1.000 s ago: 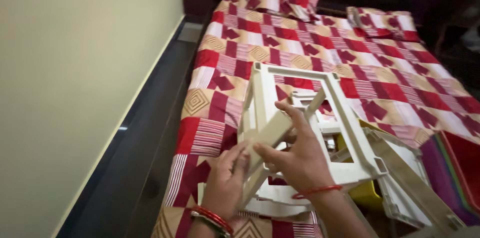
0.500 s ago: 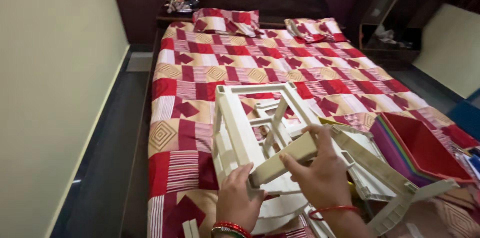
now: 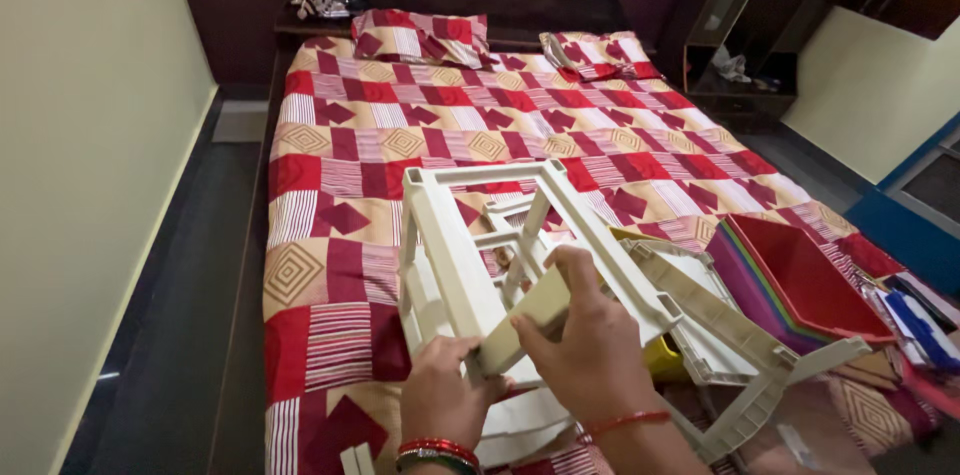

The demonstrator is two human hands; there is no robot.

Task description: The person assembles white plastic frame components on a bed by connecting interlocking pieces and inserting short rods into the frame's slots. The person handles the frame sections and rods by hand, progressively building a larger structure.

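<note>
L hand (image 3: 440, 397): fingers curled round low end of cream bar (image 3: 525, 320)
R hand (image 3: 590, 345): clamped over bar's upper part
Bar: tilted, just above cream frame (image 3: 455, 255)
Frame: on bed (image 3: 400, 135), nr foot end
Beside: red trays (image 3: 810, 280), R of frame

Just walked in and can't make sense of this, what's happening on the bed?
A person stands at the foot of the bed, both hands on a cream plastic bar. The left hand holds its lower end, the right hand wraps the upper part. It sits against a cream plastic frame. Stacked coloured trays lie alongside.
</note>
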